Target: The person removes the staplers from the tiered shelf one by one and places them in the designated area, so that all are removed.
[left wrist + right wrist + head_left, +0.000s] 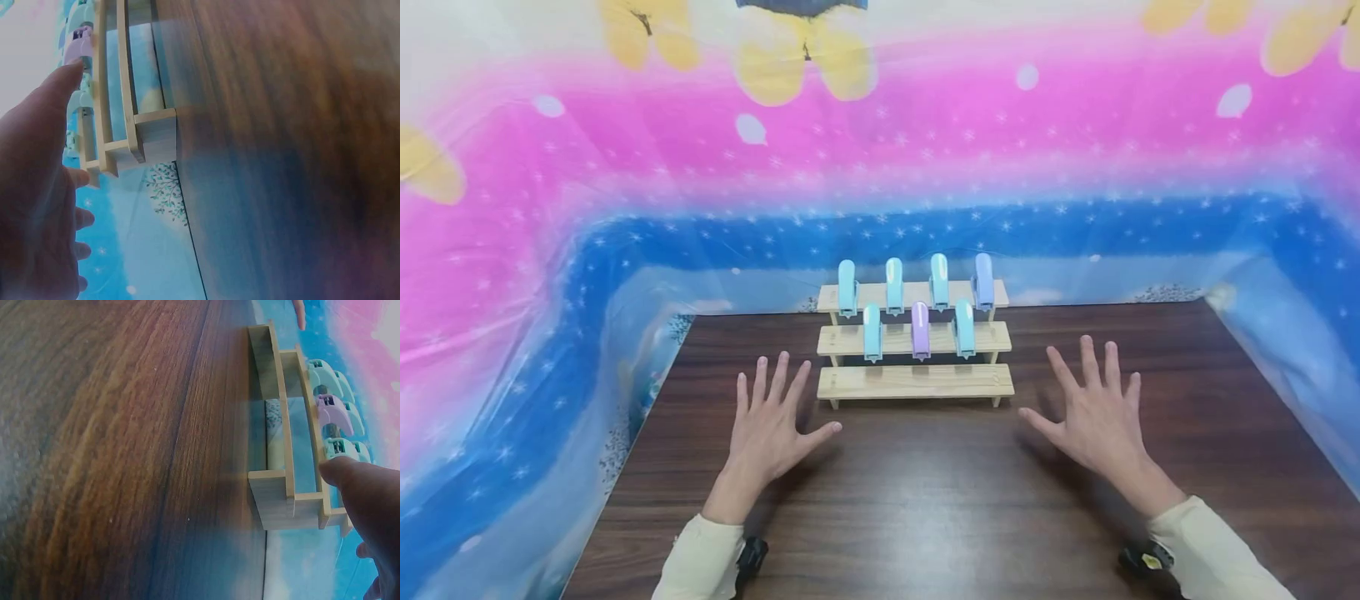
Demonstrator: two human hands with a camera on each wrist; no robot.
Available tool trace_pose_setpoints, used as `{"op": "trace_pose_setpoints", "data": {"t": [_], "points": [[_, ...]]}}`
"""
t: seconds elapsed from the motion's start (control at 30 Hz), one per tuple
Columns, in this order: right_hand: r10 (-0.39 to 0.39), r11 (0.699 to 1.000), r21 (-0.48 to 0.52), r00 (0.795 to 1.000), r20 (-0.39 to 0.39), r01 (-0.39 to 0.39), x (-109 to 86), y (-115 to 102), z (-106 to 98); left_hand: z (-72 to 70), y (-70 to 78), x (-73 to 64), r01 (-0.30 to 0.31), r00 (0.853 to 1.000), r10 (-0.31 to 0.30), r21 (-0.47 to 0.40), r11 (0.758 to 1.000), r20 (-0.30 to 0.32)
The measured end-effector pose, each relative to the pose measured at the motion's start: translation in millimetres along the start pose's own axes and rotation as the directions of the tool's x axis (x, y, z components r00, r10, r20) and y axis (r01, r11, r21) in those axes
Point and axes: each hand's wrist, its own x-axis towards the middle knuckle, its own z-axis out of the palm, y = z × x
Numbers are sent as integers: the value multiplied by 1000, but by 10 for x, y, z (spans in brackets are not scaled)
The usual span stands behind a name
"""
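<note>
A three-step wooden rack point(916, 382) stands toward the back of the table. On its top step are three teal staplers, one of them at the left end point(847, 287), and a periwinkle stapler point(983, 282) at the right end. The middle step bears a purple stapler point(921, 330) between a teal stapler point(872, 332) and another teal stapler point(964, 329). My left hand point(767, 433) is held over the table left of the rack, fingers spread, holding nothing. To the rack's right, my right hand point(1099, 421) is likewise spread, with nothing in it.
The dark wood-grain table point(917, 500) reaches back to a pink and blue printed cloth point(925, 167), which hangs behind it and along both sides. Dark straps with small devices point(1146, 558) sit at both wrists, beside pale sleeves point(1213, 546).
</note>
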Motion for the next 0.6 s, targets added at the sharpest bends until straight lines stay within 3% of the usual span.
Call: {"op": "trace_pose_setpoints", "data": {"t": [0.37, 0.6], "points": [[-6, 999, 33, 1000, -20, 6, 31, 10, -56, -39, -11, -24, -4, 1000, 3, -50, 999, -15], [-55, 997, 44, 997, -44, 57, 88, 23, -99, -75, -53, 39, -21, 1000, 23, -199, 980, 9]]}}
